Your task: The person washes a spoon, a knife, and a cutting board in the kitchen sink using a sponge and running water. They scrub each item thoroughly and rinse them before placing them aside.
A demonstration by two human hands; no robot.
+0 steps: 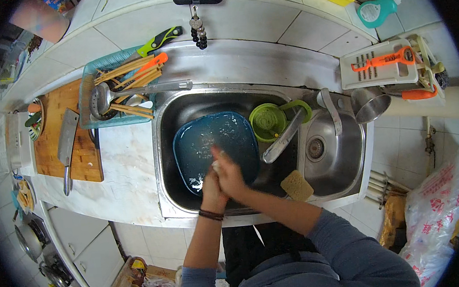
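Note:
Over the near part of a blue plastic basin (249, 142), my left hand (212, 191) and my right hand (231, 177) are pressed together, palm against palm. A small whitish patch (215, 165) shows between the fingers; whether it is an object or foam is unclear. The palms are hidden, and the fingertips look blurred. Cloudy water with white bubbles fills the basin, which sits in the larger bowl of a steel sink (167, 168). A green plastic strainer (267, 120) touches or nearly touches its right side, beside the faucet spout (283, 137).
A sponge (296, 185) lies at the sink's near edge. Leftward, a cleaver (67, 136) rests on a wooden cutting board (46, 158), near a teal basket (85, 114) with chopsticks, a knife (160, 40) and a skimmer (102, 99). A steel cup (370, 104) stands right of the small bowl.

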